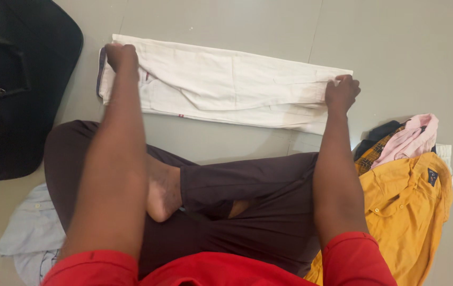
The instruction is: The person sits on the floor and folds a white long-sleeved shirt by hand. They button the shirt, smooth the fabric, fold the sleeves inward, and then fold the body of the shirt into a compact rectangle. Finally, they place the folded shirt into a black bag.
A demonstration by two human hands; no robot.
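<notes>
1. Person's sitting cross-legged on the floor (226,21), so the white trousers (221,87) are laid out flat right in front of the knees, within easy reach of both arms
2. Trousers look folded lengthwise into a long strip running left to right, waistband end at the left
3. Left hand (121,55) is curled shut on the waistband end, right hand (341,92) is closed, pinching the other end. Holding both ends at once looks like it keeps the strip taut and smooth against the floor
4. Pile of clothes sits just beside the right knee: yellow shirt (406,206) on top, pink garment (414,137) behind it, something checked poking out between
5. Light blue shirt (30,233) lies by the left knee, partly under the leg
6. Black bag (19,85) is off to the left, close to the waistband end but apart from it
</notes>
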